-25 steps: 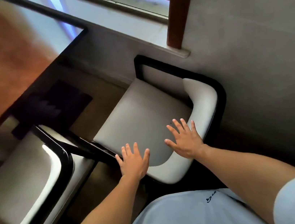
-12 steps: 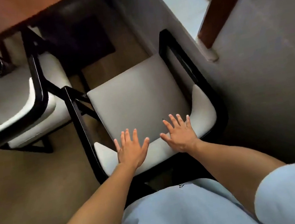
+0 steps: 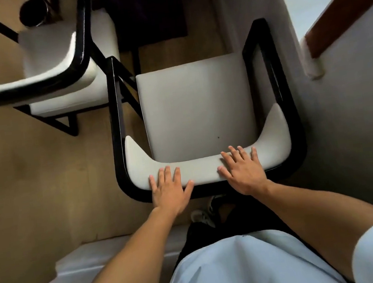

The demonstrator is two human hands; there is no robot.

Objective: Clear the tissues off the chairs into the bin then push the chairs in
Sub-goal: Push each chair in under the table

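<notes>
While the person stands just behind the near chair, both hands lie flat on the top of its padded backrest. The left hand presses there with straight, spread fingers, and the right hand does the same a little to the side; neither hand holds anything. The seat of this chair shows no tissue. A second chair stands just beside the near chair, on its left. A dark round bin stands beyond that second chair, well apart from the near chair.
</notes>
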